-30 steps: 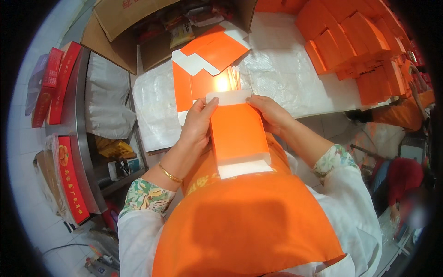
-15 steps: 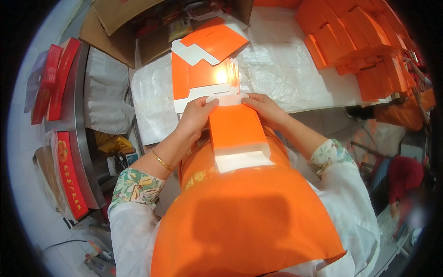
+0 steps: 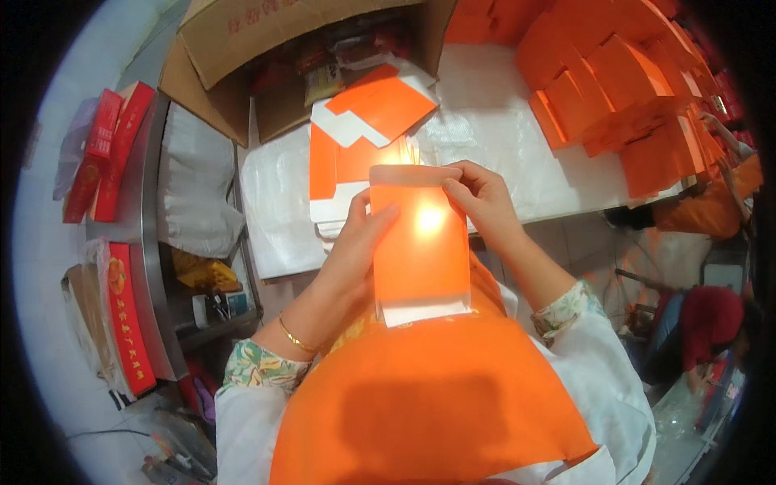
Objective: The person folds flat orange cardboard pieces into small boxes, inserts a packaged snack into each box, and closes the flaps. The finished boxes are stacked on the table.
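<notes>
An orange paper box with white flaps is held between my hands, in front of my orange apron. My left hand grips its left side, thumb lying on the orange face. At the top right corner, my right hand pinches the upper flap between thumb and fingers. The lower white flap sticks out toward me. Just beyond the box, flat orange and white box blanks lie in a stack on the table.
An open cardboard carton with small packets stands behind the blanks. Many folded orange boxes are piled at the far right on the white-covered table. Red boxes lie on a metal counter at left. Another person is at right.
My left hand has slid from the top flap down to the box's left side. The box's top has tilted up, and my right hand stays at the upper right corner.
</notes>
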The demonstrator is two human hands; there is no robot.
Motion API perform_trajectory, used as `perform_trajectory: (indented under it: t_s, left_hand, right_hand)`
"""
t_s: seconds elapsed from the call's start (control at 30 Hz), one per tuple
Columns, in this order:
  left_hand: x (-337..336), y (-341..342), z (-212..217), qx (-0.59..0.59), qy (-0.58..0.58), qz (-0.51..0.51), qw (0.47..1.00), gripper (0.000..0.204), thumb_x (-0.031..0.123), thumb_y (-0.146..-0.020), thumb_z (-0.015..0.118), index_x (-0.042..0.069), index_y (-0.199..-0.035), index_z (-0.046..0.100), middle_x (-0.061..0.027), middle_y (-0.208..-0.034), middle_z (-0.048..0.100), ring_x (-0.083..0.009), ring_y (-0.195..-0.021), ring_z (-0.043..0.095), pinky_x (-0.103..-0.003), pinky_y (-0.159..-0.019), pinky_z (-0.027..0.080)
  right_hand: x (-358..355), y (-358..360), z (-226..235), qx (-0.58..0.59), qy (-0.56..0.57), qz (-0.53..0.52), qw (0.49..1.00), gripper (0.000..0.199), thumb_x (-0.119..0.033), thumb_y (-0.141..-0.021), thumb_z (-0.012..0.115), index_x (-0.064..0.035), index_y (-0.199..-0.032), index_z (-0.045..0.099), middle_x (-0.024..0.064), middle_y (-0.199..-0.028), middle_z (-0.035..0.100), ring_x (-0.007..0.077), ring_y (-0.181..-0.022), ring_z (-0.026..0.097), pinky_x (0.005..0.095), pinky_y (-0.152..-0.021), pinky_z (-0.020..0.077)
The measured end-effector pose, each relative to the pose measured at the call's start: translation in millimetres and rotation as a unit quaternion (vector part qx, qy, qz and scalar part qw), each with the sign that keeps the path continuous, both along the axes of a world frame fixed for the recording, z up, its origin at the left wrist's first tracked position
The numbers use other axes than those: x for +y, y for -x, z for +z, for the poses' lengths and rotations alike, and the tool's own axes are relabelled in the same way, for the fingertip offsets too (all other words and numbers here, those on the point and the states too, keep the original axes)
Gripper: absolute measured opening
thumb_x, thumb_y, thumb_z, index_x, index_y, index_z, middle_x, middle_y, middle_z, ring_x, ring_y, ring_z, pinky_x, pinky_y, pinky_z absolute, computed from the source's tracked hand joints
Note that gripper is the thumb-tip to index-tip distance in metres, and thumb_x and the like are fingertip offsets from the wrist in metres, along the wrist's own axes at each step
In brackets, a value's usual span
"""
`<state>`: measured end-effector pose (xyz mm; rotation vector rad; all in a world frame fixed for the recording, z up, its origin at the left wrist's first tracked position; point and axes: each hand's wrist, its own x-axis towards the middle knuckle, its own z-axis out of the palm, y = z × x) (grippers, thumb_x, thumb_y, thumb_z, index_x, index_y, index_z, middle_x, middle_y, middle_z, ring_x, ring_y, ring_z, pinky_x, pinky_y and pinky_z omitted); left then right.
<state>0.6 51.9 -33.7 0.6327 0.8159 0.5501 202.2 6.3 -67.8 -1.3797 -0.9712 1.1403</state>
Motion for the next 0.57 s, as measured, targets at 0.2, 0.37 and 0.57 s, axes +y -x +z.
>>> perform_trajectory:
  t_s: [0.2, 0.37, 0.57]
  left_hand:
    - [4, -12, 41, 0.013, -0.218, -0.106, 0.970, 0.057, 0.009, -0.093, 0.059, 0.002, -0.142, 0.032, -0.0092, -0.134, 0.046, -0.0157, -0.121, 0.048, -0.030, -0.098, 0.044]
    - [6, -18, 54, 0.007, -0.288, -0.131, 0.949, 0.059, 0.001, -0.090, 0.058, 0.003, -0.142, 0.029, -0.0109, -0.128, 0.050, -0.0152, -0.117, 0.051, -0.030, -0.098, 0.045]
    - [8, -16, 52, -0.006, -0.280, -0.119, 0.952, 0.059, 0.001, -0.090, 0.057, 0.003, -0.141, 0.029, -0.0110, -0.129, 0.050, -0.0151, -0.118, 0.051, -0.030, -0.099, 0.044]
  right_hand:
    - [26, -54, 77, -0.162, -0.020, 0.147, 0.976, 0.018, -0.011, -0.085, 0.067, 0.0041, -0.094, 0.067, 0.0007, -0.079, 0.063, 0.0072, -0.073, 0.060, 0.0250, -0.062, 0.0476]
    - [33, -49, 141, -0.429, -0.014, 0.246, 0.869, 0.022, -0.018, -0.079, 0.065, 0.0035, -0.083, 0.067, 0.0166, -0.063, 0.061, 0.0240, -0.058, 0.060, 0.0349, -0.056, 0.0477]
    - [37, -27, 129, -0.518, -0.112, 0.233, 0.816, 0.016, -0.011, -0.073, 0.072, 0.0020, -0.078, 0.063, 0.0217, -0.070, 0.058, 0.0349, -0.065, 0.057, 0.0381, -0.059, 0.0470]
